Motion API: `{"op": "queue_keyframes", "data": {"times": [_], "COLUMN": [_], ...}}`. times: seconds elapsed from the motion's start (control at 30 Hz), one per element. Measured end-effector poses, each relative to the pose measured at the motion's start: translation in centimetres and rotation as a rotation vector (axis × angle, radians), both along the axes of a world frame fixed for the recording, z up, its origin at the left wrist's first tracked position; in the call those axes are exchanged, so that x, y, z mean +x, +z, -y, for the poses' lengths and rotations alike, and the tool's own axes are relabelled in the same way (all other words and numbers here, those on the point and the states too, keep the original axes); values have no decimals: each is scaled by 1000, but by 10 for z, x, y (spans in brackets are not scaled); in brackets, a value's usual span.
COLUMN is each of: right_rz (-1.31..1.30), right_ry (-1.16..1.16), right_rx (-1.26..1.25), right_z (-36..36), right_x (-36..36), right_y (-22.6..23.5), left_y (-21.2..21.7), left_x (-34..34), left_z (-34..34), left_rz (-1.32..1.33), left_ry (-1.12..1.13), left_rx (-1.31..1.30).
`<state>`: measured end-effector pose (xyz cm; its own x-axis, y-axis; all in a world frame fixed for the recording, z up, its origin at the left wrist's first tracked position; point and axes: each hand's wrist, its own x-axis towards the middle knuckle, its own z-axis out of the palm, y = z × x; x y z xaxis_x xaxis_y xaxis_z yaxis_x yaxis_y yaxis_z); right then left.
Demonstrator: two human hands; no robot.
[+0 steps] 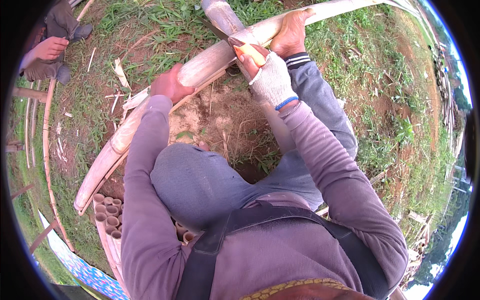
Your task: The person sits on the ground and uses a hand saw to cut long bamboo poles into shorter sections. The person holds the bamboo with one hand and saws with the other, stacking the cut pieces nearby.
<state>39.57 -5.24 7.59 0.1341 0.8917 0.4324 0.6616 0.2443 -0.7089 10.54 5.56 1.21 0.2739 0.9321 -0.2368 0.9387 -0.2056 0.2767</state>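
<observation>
A thick, pale bamboo pole (210, 62) slants across in front of me, from the lower left to the upper right. My left hand (172, 85), bare, grips it left of the middle. Over the pole, my right hand (272, 80) in a white knitted glove with a blue cuff is closed round the orange handle (250, 52) of a handsaw. The saw's dark blade (214, 29) points up and left across the pole; its cutting edge is hard to make out. My bare right foot (291, 35) presses on the pole just beyond the glove.
Another bamboo length (222, 16) crosses under the pole. Several short cut bamboo tubes (112, 215) stand beside my left knee. Another person's hand (51, 48) and legs show at the upper left. Pale sawdust (200, 112) lies on the ground amid grass and bamboo splinters (120, 74).
</observation>
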Motion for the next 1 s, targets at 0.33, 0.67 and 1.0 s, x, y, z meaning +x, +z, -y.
{"op": "queue_keyframes", "data": {"times": [0.33, 0.67, 1.0], "right_rz": [-374, -302, -13], "right_ry": [36, -33, -76], "right_rx": [-233, -216, -169], "right_z": [167, 115, -7], "right_x": [40, 16, 5], "right_y": [13, 9, -5], "left_y": [-7, 14, -1], "left_x": [-8, -2, 13], "left_z": [6, 2, 7], "left_rz": [30, 49, 9], "left_ry": [-14, -7, -35], "left_rx": [32, 3, -2]}}
